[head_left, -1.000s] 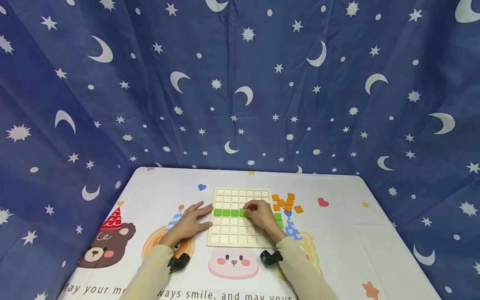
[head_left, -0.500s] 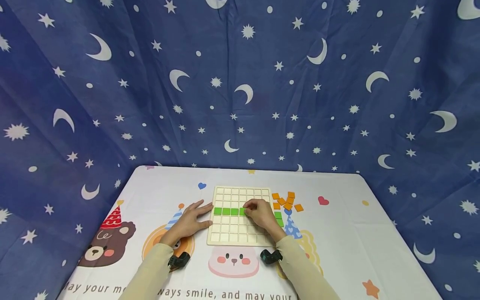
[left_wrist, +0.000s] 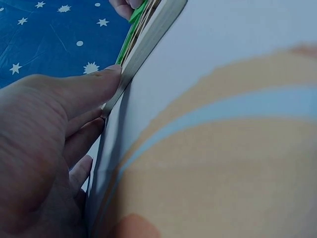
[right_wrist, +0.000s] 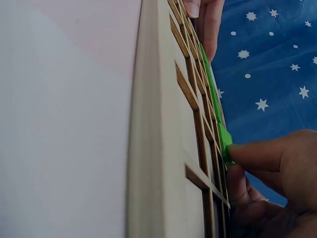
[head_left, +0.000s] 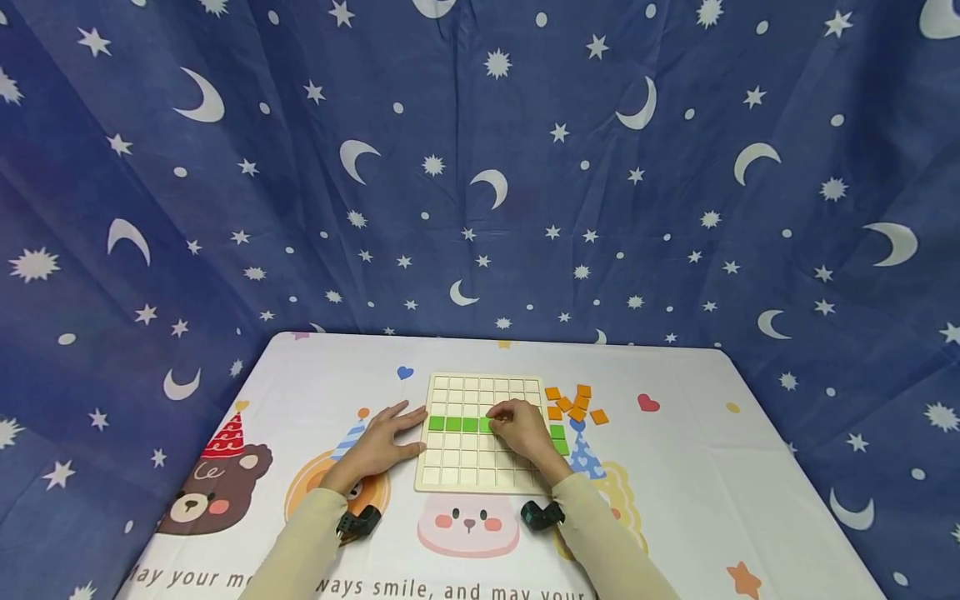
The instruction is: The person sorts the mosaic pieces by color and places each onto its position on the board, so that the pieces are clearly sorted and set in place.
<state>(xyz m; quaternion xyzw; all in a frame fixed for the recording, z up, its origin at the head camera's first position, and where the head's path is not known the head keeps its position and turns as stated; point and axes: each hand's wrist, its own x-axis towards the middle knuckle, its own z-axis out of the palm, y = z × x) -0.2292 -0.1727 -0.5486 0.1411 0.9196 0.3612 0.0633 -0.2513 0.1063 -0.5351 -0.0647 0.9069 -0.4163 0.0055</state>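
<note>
A pale wooden grid board (head_left: 468,457) lies on the table. Three green square tiles (head_left: 453,424) sit side by side in one of its rows, from the left edge inward. My right hand (head_left: 522,432) reaches over the board and pinches another green tile (right_wrist: 226,143) between thumb and finger, at the row's right end. In the right wrist view this tile stands slightly tilted above the grid, its lower edge at a cell. My left hand (head_left: 381,446) has its fingers extended, with thumb and fingertips against the board's left edge (left_wrist: 130,72).
Several orange square tiles (head_left: 577,412) lie loose beyond the board's right edge. Closer in, more green tiles (head_left: 558,433) lie there, partly behind the right hand. The white tablecloth (head_left: 675,500) has printed cartoon animals. A blue star-patterned curtain (head_left: 480,167) hangs behind the table.
</note>
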